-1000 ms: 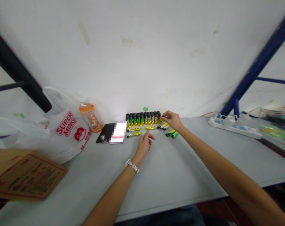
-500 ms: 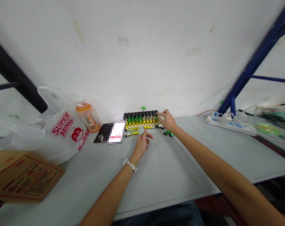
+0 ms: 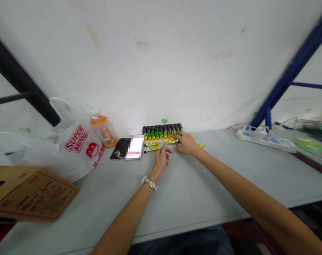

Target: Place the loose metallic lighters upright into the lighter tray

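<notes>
Slim, lighter-like pieces w/ black tops and shiny green-yellow bodies stand upright in close rows near the wall; prob. they are packed so tightly b/c each one supports its neighbour. In front, slim yellow pieces w/ dark ends lie flat, apparently placed for easy reach. The R hand bends at the R front end of the rows, by one lying piece; its grip looks narrow, but it is partly hidden, so I cannot tell if it has hold of anything. The L hand is just before the lying pieces, its grip loosely spread and half-curled, w/ no obj. visible in it.

The smooth grey surface runs along this white, stained wall. At L are a brown cardboard box, a white plastic bag w/ red print, an orange drink bottle and a flat black obj.; at R, a white power strip near a blue metal post.
</notes>
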A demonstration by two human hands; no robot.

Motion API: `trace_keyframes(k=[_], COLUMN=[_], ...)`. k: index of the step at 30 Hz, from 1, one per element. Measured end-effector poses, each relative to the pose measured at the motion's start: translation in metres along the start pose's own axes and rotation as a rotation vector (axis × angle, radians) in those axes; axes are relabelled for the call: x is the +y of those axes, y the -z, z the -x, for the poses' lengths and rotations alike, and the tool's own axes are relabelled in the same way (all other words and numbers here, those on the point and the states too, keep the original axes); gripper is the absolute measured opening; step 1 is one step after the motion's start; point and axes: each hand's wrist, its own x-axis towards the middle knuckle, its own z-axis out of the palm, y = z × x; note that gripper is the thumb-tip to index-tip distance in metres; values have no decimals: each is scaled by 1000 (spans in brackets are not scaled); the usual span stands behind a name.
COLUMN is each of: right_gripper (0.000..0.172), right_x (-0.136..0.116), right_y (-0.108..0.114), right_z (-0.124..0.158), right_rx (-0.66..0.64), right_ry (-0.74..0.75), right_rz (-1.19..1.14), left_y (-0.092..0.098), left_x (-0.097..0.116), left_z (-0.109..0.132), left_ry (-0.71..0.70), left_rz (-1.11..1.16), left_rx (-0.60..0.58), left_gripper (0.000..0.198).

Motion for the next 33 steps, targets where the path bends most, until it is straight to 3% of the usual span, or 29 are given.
trace_keyframes(k=[5, 11, 24, 29, 33], right_gripper=[22, 34, 21, 18, 29], right_x=[-9, -12, -16, -19, -26], right_y=[5, 5, 4, -2, -12], right_z=[-13, -12, -2, 13, 24], right_rx=[-115, -94, -120, 22, 292], right_ry=[-18, -39, -13, -52, -204], right_rz=[57, 75, 98, -224, -730], left_y=[4, 5, 7, 10, 16], left_x=[-1, -3, -1, 2, 10], left_z=[-3, -4, -4, -5, -5], left_ry=[-80, -118, -147, -98, -90], left_rz=[-28, -40, -67, 33, 153], left_rx=[36, 46, 41, 67, 140], left_gripper=[62, 60, 53, 56, 56])
